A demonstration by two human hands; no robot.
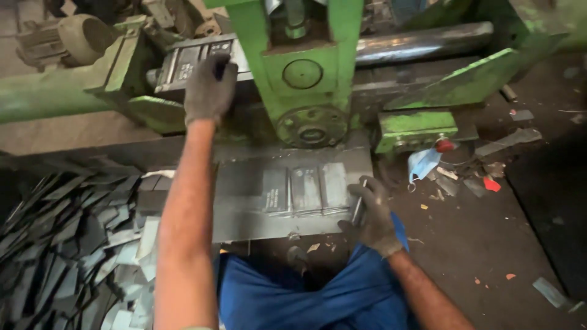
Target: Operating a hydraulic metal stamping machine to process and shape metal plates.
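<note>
Left hand: the gloved left hand (210, 88) is stretched out to about 11 o'clock from the person's lap, palm down and fingers spread over a dark flat plate (183, 64) lying on the bed of the green press machine (306, 73). It presses on the plate rather than grasping it, which reads as steadying or sliding the piece at the tool.

Right hand: the gloved right hand (373, 214) sits at about 1 o'clock, close to the body, fingers clenched round a thin flat metal plate (359, 205) held on edge, upright, at the right end of the row.

Row of plates: three grey rectangular plates (304, 189) lie side by side, touching, on the steel bench plate (244, 208) at 12 o'clock. Laid flat within easy reach of the right hand, they appear staged as a supply.

Scrap pile: a heap of loose metal strips (67, 244) fills the floor from 8 to 10 o'clock, tumbled at all angles, dumped rather than stacked.

Machine: its green frame and round flange (312, 125) stand at 12 o'clock, a polished steel shaft (422, 43) running off towards 2 o'clock.

Floor: a blue face mask (422, 164) hangs beside a red knob (444, 145) at 2 o'clock; small offcuts are scattered nearby.

Person: seated in blue trousers (318, 299), knees just below the bench.
</note>
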